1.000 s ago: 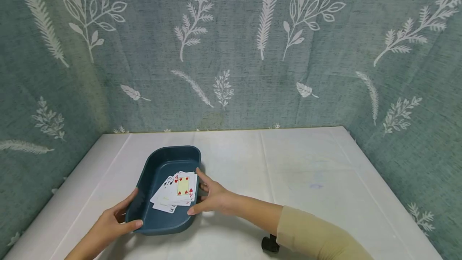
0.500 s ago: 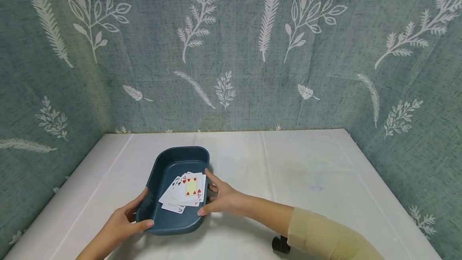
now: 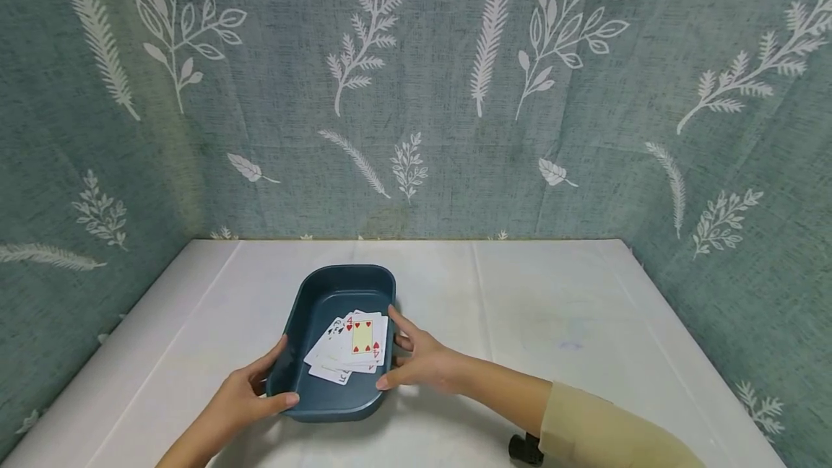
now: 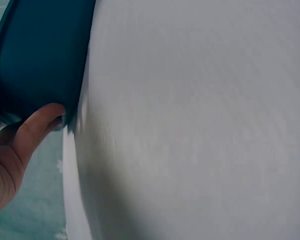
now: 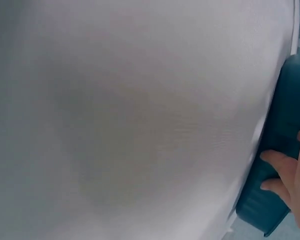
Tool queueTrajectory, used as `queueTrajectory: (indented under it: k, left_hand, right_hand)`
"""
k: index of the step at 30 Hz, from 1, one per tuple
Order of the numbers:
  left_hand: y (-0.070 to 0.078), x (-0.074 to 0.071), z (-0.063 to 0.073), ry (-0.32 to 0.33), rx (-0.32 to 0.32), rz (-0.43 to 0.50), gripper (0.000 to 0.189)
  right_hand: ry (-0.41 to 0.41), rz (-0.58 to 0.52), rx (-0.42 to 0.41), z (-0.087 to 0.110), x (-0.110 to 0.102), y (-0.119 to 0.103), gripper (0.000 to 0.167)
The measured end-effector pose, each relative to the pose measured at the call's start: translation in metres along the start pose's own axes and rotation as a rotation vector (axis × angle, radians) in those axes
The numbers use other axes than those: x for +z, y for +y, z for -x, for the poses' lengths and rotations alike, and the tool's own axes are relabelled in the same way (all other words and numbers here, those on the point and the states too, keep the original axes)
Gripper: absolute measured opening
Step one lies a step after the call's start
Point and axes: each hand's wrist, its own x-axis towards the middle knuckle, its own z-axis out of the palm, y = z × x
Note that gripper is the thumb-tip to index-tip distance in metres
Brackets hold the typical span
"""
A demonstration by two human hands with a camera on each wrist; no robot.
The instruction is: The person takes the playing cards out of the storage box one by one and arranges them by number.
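A dark blue plastic tray [image 3: 334, 410] is held between both hands, left of the table's middle. Inside it lies a loose, fanned pile of playing cards [image 3: 351, 345], a four of hearts face up on top. My left hand [image 3: 250, 392] grips the near left corner, its thumb along the front wall and its other fingers partly hidden behind the side. The right hand [image 3: 422, 363] holds the right side, with thumb and index finger spread along the rim. In the right wrist view, fingertips [image 5: 271, 156] press on the tray's outer wall [image 5: 260, 207].
A white cloth [image 3: 552, 323] covers the table. Grey-green curtains [image 3: 442, 165] with white leaf prints stand around its back and sides. Below the right sleeve [image 3: 604, 425] a small black device [image 3: 525, 448] shows at the forearm.
The tray, with the cards in it, has moved to the right over the table, and both hands have travelled with it. Their hold looks the same. The head view has shifted slightly.
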Motion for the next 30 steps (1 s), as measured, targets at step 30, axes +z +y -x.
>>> queueTrajectory:
  k: [30]
  left_hand:
    - [0.034,0.035,-0.013,-0.027,0.152,-0.022,0.101]
  right_hand:
    - [0.021,-0.013,0.018,0.027,-0.045,0.003,0.114]
